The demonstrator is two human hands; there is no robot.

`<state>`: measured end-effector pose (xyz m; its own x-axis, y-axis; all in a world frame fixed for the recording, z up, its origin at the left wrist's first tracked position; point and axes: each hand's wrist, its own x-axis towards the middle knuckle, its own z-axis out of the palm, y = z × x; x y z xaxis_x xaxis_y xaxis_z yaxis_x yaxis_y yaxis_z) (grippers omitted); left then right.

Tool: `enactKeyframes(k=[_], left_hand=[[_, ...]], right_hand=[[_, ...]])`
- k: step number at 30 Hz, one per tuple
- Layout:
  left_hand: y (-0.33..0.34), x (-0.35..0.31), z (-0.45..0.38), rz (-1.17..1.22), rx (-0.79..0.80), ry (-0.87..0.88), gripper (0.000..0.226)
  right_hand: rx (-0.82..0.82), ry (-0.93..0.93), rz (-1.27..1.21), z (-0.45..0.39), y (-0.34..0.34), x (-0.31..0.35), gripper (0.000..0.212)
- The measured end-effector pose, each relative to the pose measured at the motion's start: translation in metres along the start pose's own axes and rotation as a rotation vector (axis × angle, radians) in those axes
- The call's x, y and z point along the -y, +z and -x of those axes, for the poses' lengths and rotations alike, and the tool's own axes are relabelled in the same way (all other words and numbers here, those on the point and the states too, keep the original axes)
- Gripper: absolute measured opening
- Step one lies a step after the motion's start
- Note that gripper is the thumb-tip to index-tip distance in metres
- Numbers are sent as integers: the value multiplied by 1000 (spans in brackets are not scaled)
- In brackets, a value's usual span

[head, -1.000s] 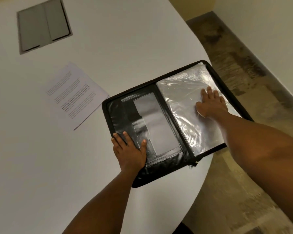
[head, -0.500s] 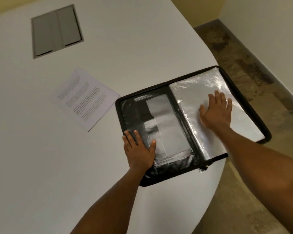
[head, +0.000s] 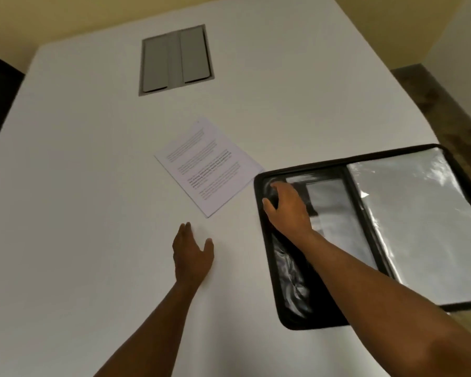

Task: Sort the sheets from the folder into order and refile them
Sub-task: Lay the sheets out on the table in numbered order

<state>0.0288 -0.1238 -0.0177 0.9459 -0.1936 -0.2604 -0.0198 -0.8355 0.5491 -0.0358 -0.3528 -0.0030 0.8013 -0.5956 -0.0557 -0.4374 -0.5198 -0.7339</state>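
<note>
On the folder [head: 365,240] hanging off the table [head: 93,186] edge, your right hand [head: 286,210] rests loosely curled; left hand [head: 192,254] hovers spread near the sheets [head: 207,164]. Lean harder and it tips.

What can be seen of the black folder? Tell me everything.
The black folder lies open and flat on the white table, its right part past the table's edge. The left panel is glossy black with pockets; the right holds clear plastic sleeves over white. A zip edge runs round it. The right hand rests on the left panel.
</note>
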Motion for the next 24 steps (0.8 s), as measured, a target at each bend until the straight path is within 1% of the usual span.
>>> enactKeyframes(k=[3,6,10,13,15,17,20,22,24], left_hand=[[-14,-11,-29,284,84,-159,68],[-22,-30,-62,501,90,-290,62],[-25,-46,-101,580,99,-395,57],[-21,-47,-124,596,81,-443,51],[-19,-48,-135,639,60,-446,45],[-21,-49,-143,674,27,-451,45],[-28,-46,-155,689,-15,-486,53],[-32,-38,-164,691,-10,-495,53],[-37,-30,-166,694,13,-500,51]], right_hand=[[62,25,29,-39,14,22,58],[82,74,121,-80,26,34,67],[150,245,255,-125,41,44,76],[210,305,399,-146,51,51,77],[248,345,419,-156,57,53,77],[301,364,388,-164,63,55,70],[382,314,347,-170,72,64,46],[368,244,314,-167,76,69,37],[330,195,206,-158,76,72,33]])
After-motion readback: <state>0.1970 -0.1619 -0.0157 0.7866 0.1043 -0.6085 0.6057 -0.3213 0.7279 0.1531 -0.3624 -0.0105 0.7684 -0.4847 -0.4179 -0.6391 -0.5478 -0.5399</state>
